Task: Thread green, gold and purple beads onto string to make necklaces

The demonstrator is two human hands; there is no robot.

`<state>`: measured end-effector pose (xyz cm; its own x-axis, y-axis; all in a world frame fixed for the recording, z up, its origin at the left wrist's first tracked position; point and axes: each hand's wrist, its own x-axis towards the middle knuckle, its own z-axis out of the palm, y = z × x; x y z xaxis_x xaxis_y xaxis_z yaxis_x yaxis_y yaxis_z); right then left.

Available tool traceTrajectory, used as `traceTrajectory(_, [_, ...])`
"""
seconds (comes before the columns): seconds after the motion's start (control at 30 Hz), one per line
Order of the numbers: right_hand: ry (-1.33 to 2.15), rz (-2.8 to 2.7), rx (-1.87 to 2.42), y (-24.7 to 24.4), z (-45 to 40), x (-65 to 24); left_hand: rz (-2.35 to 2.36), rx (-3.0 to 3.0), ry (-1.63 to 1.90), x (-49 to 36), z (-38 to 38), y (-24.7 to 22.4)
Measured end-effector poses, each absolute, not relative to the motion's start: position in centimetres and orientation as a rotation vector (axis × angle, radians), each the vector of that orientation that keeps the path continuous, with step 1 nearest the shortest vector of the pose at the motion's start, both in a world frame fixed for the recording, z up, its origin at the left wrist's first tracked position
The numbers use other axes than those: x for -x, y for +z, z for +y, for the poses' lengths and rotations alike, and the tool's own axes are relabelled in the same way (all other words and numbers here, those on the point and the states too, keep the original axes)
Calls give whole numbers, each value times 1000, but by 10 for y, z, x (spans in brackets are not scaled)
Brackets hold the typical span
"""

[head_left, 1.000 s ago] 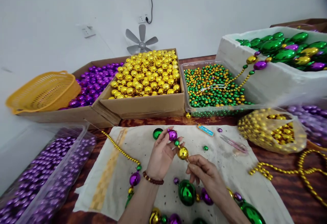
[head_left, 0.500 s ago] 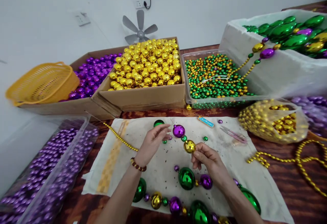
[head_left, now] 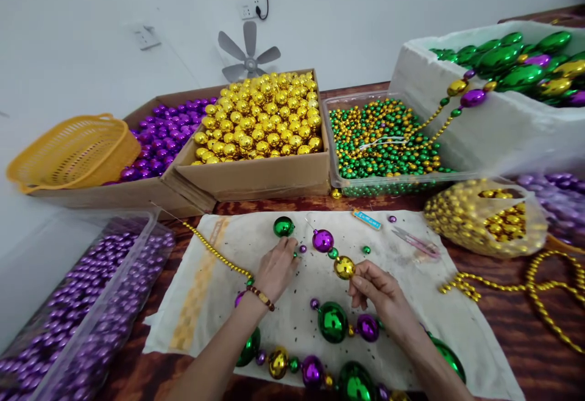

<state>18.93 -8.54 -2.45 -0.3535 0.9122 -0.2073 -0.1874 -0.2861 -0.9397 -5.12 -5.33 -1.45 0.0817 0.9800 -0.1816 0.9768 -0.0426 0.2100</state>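
Observation:
My right hand [head_left: 375, 288] pinches the round gold bead [head_left: 344, 267] at the near end of a short threaded row. Beyond it on the row sit a small green bead [head_left: 333, 253] and a round purple bead [head_left: 323, 241], with a thin needle tip [head_left: 309, 223] poking out past the purple one. My left hand [head_left: 276, 267] is low over the white cloth [head_left: 388, 352], fingers curled down together beside a tiny green bead [head_left: 295, 255]; its fingertips are partly hidden. Just above them rests a large green bead [head_left: 283, 227], and a tiny purple bead [head_left: 303, 248] lies close by.
A strand of large beads [head_left: 356, 379] crosses the cloth's near side. Small scissors [head_left: 415, 242] and a blue packet [head_left: 367, 219] lie behind my right hand. Boxes of gold beads [head_left: 260, 114] and purple beads [head_left: 164, 133], plus a tub of small beads [head_left: 379, 139], line the back.
My left hand has moved from beside the needle tip down towards the cloth, uncovering the large green bead. My right hand keeps its hold on the gold bead, shifted slightly right.

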Motion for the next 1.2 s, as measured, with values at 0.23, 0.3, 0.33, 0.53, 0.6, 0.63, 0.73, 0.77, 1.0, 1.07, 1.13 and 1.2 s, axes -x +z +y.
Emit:
traceTrajectory(0.23, [1752, -1138, 1059, -31, -88, -192, 1880, -2075, 103, 55, -52, -20])
traceTrajectory(0.3, [1747, -1149, 1059, -32, -88, -192, 1871, -2059, 141, 56, -52, -21])
traceTrajectory(0.33, [1743, -1154, 1058, -32, -88, -192, 1865, -2048, 167, 56, -52, -22])
traceTrajectory(0.53, [1738, -1159, 1076, -32, -88, -193, 1794, -1803, 519, 65, -46, -21])
traceTrajectory(0.6, [1743, -1158, 1084, -34, -89, -193, 1713, -1547, 666, 67, -45, -18])
traceTrajectory(0.63, [1746, -1159, 1087, -36, -89, -194, 1649, -1391, 736, 68, -45, -15])
traceTrajectory(0.73, [1747, -1179, 1101, -40, -89, -194, 1401, -965, 927, 68, -46, -3])
traceTrajectory(0.77, [1743, -1191, 1106, -41, -90, -194, 1321, -871, 981, 67, -47, 1])
traceTrajectory(1.0, [1718, -1228, 1127, -42, -91, -196, 1411, -1041, 974, 61, -48, 0])
traceTrajectory(1.07, [1703, -1216, 1130, -41, -91, -198, 1637, -1402, 862, 58, -47, -8])
traceTrajectory(1.13, [1686, -1198, 1131, -40, -91, -201, 1757, -1747, 689, 55, -48, -15])
traceTrajectory(1.2, [1671, -1185, 1138, -39, -91, -203, 1796, -1947, 480, 51, -48, -19])
